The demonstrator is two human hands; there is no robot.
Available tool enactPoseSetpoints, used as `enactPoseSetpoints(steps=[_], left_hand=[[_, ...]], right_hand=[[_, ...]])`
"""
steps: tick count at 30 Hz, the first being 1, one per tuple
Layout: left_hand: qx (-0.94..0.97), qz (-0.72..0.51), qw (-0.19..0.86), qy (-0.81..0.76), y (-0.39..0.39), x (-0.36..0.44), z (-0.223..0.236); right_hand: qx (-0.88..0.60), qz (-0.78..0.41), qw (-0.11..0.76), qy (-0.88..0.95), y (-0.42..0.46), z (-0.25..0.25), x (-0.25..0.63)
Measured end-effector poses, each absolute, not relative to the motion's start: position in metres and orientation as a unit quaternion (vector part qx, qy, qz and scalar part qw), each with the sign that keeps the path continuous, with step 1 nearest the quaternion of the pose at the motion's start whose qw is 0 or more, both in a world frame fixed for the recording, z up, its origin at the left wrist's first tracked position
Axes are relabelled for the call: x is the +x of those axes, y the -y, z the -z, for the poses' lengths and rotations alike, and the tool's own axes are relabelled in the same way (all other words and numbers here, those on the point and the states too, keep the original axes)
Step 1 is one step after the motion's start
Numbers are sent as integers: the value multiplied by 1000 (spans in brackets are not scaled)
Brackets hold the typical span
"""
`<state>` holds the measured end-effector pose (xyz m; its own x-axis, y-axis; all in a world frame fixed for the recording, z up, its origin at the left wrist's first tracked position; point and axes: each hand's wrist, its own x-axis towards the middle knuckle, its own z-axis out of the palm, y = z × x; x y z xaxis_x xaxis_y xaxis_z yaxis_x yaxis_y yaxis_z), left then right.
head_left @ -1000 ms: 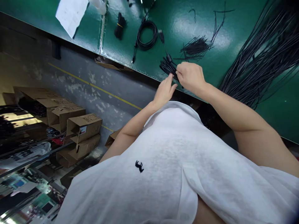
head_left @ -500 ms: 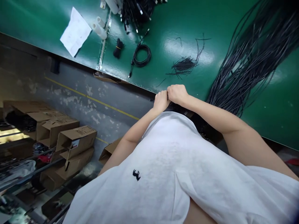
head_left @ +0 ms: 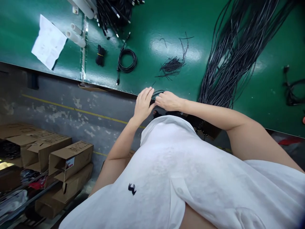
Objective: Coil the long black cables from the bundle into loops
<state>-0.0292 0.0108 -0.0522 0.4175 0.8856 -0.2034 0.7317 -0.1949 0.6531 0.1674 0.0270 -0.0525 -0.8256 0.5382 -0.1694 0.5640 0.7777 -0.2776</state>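
At the front edge of the green table, my right hand (head_left: pixel 169 101) is closed on a black cable (head_left: pixel 157 93), whose thin curved strands show between my two hands. My left hand (head_left: pixel 143 103) is just to its left, fingers stretched out and thumb apart, its tips beside the cable. How far the cable runs under the hands is hidden. Beyond them lies a small pile of short black ties (head_left: pixel 172 65). A coiled black cable with plugs (head_left: pixel 127 61) rests to the left of that pile, beside a small banded bundle of black ties (head_left: pixel 100 55).
Long black cables (head_left: pixel 228 63) spread over the right of the table (head_left: pixel 190 76). Cables with plugs (head_left: pixel 114 14) are heaped at the back. White paper (head_left: pixel 49 43) and white rolls (head_left: pixel 75 38) lie left. Cardboard boxes (head_left: pixel 71 156) stand behind me. Another dark cable (head_left: pixel 295 92) is far right.
My hands, close together before, have come apart a little; the left one has opened its fingers. Black cable strands now show between them. The whole view has shifted, so the table things appear further left.
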Motion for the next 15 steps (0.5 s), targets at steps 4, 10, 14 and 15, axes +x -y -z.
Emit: enactPoseSetpoints(steps=[4,10,14,15], left_hand=[[698,-5,488,-524,-17,-27,66],[564,-203,504,-623,1,31,105],[661,-167,528,-506,11,49,97],[690,-134,536,-468,11,43,91]], right_hand=[[306,175,64,-934,-21,52,164],[550,237,69,-798,-47,64,153],[581,212,64,-783,-61,69,153],[556,203,66,-803,-60,69,155]])
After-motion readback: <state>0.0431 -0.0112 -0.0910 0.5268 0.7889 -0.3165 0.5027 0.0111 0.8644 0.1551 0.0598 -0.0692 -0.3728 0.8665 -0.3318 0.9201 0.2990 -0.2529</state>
